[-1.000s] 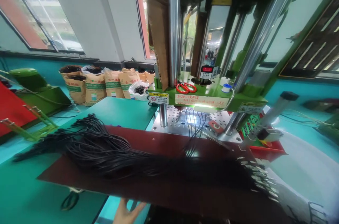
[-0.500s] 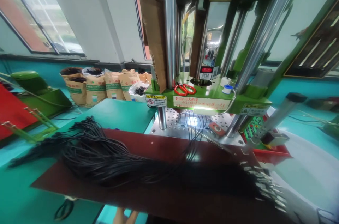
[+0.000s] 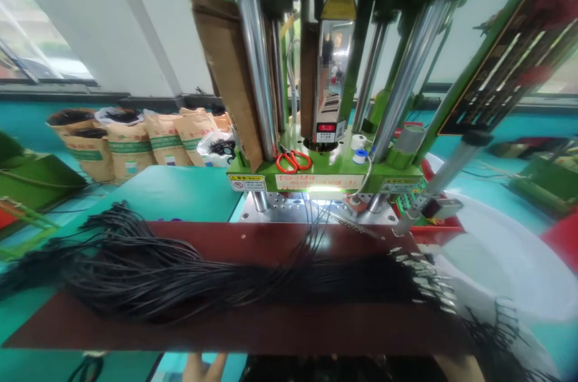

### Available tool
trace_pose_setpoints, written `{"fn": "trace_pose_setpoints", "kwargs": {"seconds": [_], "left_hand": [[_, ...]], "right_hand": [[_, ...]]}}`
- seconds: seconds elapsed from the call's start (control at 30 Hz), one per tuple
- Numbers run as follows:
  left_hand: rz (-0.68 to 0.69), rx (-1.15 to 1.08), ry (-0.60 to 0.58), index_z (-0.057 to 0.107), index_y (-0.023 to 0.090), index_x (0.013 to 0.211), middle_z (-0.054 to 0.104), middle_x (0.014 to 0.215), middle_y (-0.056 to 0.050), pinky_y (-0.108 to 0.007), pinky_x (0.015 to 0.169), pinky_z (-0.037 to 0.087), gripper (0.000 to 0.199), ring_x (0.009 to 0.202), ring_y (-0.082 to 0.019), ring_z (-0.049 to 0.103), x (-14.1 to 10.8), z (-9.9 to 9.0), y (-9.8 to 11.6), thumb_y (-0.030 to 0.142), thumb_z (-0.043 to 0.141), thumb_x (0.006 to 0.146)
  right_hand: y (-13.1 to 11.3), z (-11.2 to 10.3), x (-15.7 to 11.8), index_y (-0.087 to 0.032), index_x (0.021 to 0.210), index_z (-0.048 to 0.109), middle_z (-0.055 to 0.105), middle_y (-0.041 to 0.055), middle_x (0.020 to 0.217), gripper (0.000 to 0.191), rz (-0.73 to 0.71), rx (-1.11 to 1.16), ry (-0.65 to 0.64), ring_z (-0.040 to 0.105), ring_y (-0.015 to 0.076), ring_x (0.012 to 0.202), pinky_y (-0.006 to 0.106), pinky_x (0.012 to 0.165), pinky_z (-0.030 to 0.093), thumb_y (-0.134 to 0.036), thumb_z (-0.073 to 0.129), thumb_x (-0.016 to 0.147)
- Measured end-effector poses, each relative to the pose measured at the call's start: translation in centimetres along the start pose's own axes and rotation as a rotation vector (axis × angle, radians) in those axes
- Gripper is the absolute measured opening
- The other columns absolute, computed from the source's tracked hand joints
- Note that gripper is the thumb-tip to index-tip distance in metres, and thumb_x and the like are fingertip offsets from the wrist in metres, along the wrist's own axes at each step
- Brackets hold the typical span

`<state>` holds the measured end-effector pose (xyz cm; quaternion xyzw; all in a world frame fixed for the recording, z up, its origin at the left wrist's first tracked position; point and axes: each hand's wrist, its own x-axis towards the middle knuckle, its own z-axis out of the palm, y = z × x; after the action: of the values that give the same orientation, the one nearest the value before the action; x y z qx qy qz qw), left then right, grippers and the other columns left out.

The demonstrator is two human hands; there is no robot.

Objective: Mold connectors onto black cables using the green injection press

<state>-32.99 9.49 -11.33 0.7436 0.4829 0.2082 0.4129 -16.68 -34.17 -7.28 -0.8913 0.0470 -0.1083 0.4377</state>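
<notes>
A long bundle of black cables (image 3: 217, 280) lies across a dark red-brown board (image 3: 316, 328), its light-tipped ends at the right. Under the board's front edge, left of centre, parts of my left hand (image 3: 204, 367) show, with fingers apart; whether it holds the board is hidden. My right hand (image 3: 458, 367) shows only in part, beneath the board's right front edge, its fingers hidden. A few thin cables (image 3: 313, 228) run from the bundle to the metal plate of a green press (image 3: 253, 171).
Red-handled scissors (image 3: 293, 160) and a blue-white spool (image 3: 360, 156) rest on the press. Paper sacks (image 3: 130, 147) stand at the back left. A clear-walled rod (image 3: 445, 171) rises at the right, beside a large white tub (image 3: 501, 268). More black cables (image 3: 501, 340) hang at the lower right.
The view has shifted, so the press and sacks appear further left. My right hand has come into view at the lower right; my left hand remains at the board's front edge.
</notes>
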Motion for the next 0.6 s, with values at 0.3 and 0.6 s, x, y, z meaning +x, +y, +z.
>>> {"fn": "trace_pose_setpoints", "kwargs": {"seconds": [0.3,0.6], "left_hand": [[0.023,0.003,0.005,0.057,0.016,0.078,0.061,0.073,-0.009,-0.047,0.080,0.042,0.061,0.091,-0.036,0.054,0.7,-0.6,0.2,0.064,0.058,0.040],[-0.024,-0.034,-0.008,0.052,0.018,0.073,0.061,0.074,-0.009,-0.050,0.081,0.042,0.054,0.092,-0.037,0.054,1.2,-0.4,-1.4,0.056,0.062,0.035]], "right_hand": [[0.7,0.4,-0.1,-0.022,0.103,0.058,0.062,0.0105,0.103,0.058,0.030,0.056,-0.015,0.057,0.0341,0.095,0.040,0.072,0.053,-0.052,0.064,0.054],[-0.1,0.1,-0.2,-0.018,0.101,0.058,0.063,0.0116,0.096,0.051,0.021,0.045,-0.012,0.059,0.0318,0.090,0.039,0.073,0.052,-0.045,0.064,0.058]]}}
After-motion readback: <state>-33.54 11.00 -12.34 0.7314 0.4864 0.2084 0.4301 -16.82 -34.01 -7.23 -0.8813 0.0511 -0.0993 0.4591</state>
